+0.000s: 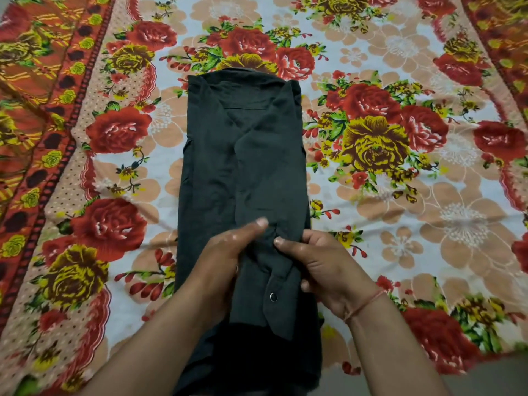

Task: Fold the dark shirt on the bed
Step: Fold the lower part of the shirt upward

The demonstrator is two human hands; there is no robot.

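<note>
The dark shirt (243, 155) lies on the bed as a long narrow strip, collar at the far end, both sides folded inward. A sleeve with a metal snap on its cuff (273, 296) runs down the near half. My left hand (228, 252) grips the sleeve's left side, thumb on top. My right hand (320, 258), with a red thread on the wrist, pinches the sleeve's right side. The two thumbs sit close together over the cloth. The shirt's hem hangs toward me at the bottom of the view.
A floral bedsheet (400, 195) with red and yellow roses covers the bed, with an orange patterned border (43, 110) on the left and far right. The bed's near edge (485, 364) shows at the lower right.
</note>
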